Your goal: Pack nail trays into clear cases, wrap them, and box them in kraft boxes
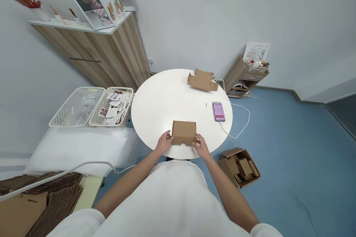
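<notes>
Your forearms reach forward to the near edge of the round white table (155,107), where the small cardboard box (184,132) sits flat with its lid closed. Your left hand (164,143) clasps its left side with curled fingers, and your right hand (201,147) grips its right side the same way. Farther back on the table lies an unfolded box blank (202,80), with a phone (218,111) on a white cable to the right. Beside your right arm, an open carton (239,166) on the floor holds more small boxes.
</notes>
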